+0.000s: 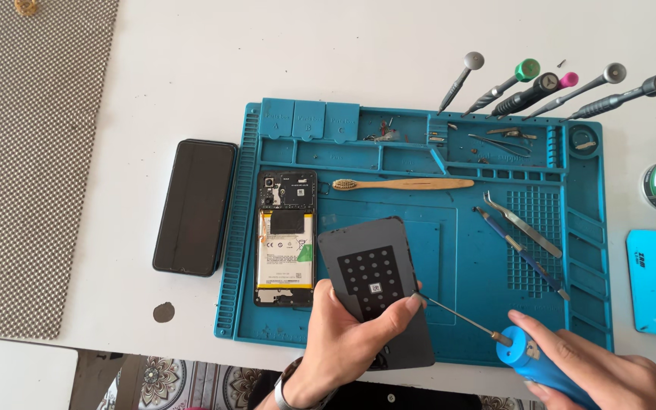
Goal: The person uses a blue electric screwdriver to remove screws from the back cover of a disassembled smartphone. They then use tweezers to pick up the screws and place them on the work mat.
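Left hand (343, 334) gripping grey back cover (377, 292), right hand (594, 372) closed around blue screwdriver (529, 357), tip at cover's edge

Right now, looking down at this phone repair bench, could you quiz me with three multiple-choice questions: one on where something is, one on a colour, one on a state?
1. Where does the wooden toothbrush lie?
A. on the blue mat
B. on the grey cloth
C. in the right hand

2. What colour is the tool handle in the right hand?
A. green
B. blue
C. pink

3. How is the phone on the mat?
A. sealed
B. opened, battery showing
C. wrapped

Answers: 1 A, it rests across the mat's upper part. 2 B, the grip is bright blue. 3 B, its back panel is off, held in the left hand.
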